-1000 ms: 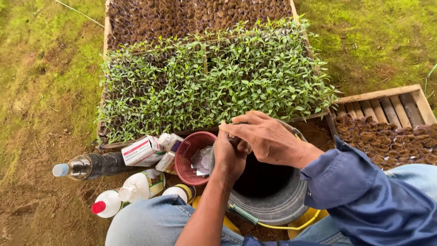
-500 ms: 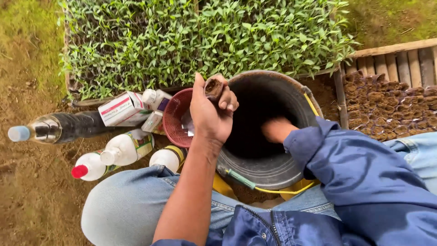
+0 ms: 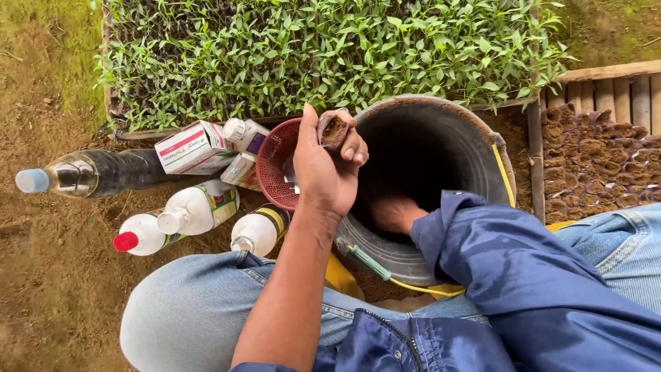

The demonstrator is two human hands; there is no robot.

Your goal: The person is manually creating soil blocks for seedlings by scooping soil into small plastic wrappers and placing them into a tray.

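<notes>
The left hand [image 3: 323, 172] is clamped on a small soil-filled pot [image 3: 334, 129], held over the rim of the dark bucket [image 3: 441, 131]. The right hand [image 3: 394, 212] reaches deep inside the bucket; shadow hides its fingers, so its grip cannot be told. A red basket [image 3: 272, 169] sits beside the bucket, its contents mostly covered. White bottles [image 3: 196, 210] lie nearby. A tray [image 3: 113, 117] holds green seedlings [image 3: 330, 48].

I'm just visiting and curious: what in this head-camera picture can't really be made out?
- Right hand: deep inside the dark metal bucket; shadow hides its fingers and any contents.
- Small soil-filled pot in the left hand: fingers cover its lower part.
- Red mesh basket: the left hand blocks its inside.
- Clear plastic bottle: dark contents unidentifiable.
</notes>
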